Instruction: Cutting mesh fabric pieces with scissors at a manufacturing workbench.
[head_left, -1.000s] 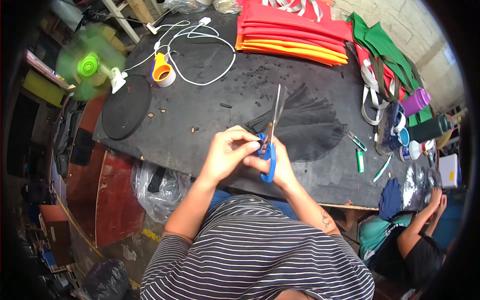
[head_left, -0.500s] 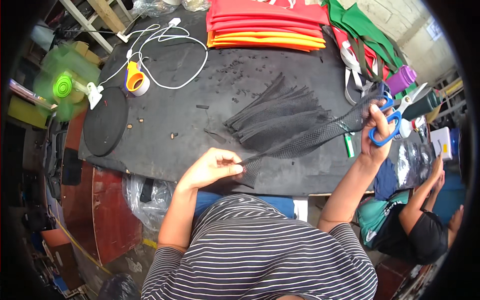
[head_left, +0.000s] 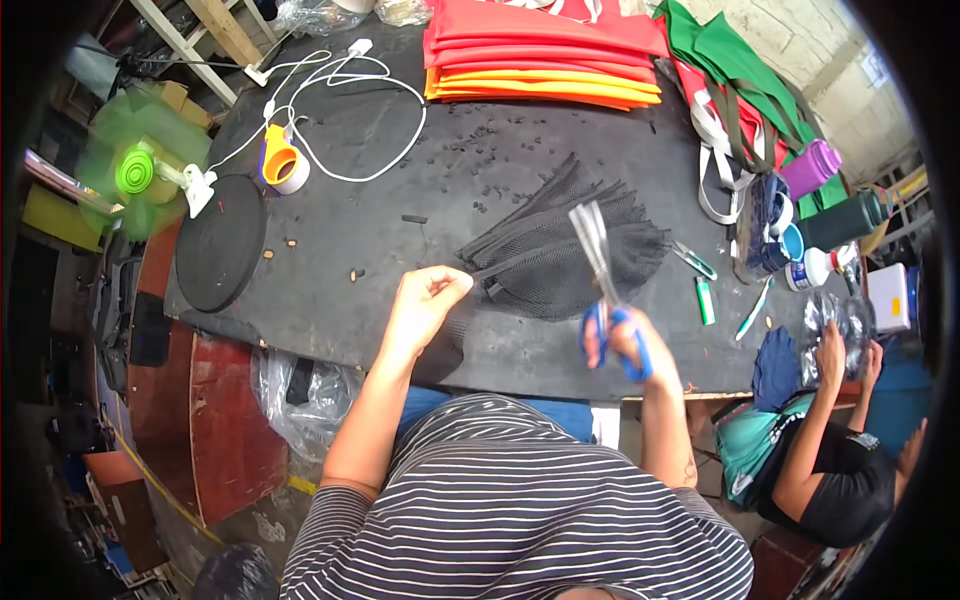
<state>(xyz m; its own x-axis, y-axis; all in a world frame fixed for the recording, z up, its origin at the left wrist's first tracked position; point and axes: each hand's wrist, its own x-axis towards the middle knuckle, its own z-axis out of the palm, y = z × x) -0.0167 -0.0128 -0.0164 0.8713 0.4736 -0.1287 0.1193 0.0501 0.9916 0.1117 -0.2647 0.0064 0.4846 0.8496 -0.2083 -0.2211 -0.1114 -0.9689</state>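
My left hand (head_left: 425, 305) is pinched closed at the edge of a dark mesh piece (head_left: 448, 348), which hangs beside it toward the table's front edge and is blurred. In my right hand (head_left: 640, 350) is a pair of scissors with blue handles (head_left: 592, 240), their smeared blades pointing away from me. Just beyond both hands, a fanned pile of black mesh pieces (head_left: 575, 250) lies on the dark table (head_left: 370, 230).
Stacked red and orange fabric (head_left: 545, 55) stands at the back. Tape in a dispenser (head_left: 285, 168), a white cord (head_left: 345, 178) and a clip fan (head_left: 135, 172) are left. Thread snips (head_left: 695, 260), a green lighter (head_left: 706, 300) and bottles (head_left: 845, 220) lie right, near another person (head_left: 830, 450).
My right hand has let go of the mesh strip's far end and moved left and nearer with the scissors, whose blades now point away. The left hand has shifted slightly left.
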